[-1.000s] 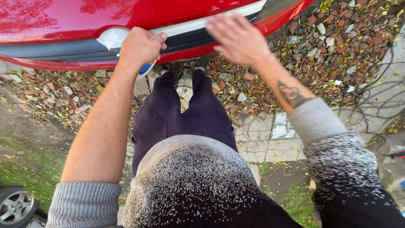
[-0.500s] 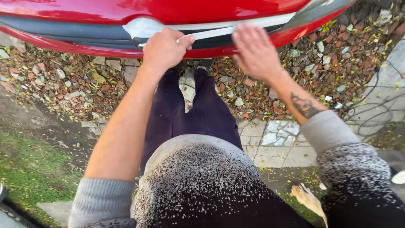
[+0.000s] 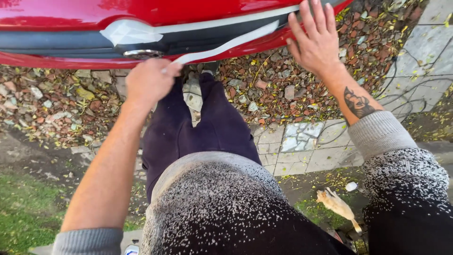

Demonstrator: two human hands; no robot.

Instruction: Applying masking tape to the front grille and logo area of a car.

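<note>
Left hand (image 3: 150,81) clamped on the tape (image 3: 226,45) — strip half lifted off the bumper (image 3: 56,49). Right hand (image 3: 315,40) spread flat at its far end. Yank crooked and it probably tears.

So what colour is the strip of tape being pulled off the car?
White, against the red car body; the tape strip runs from the left hand, seen from the head camera.

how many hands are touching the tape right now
2. The left hand grips the loose end of the white tape strip below the red bumper. The right hand presses flat where the strip meets the bumper, further right.
</note>
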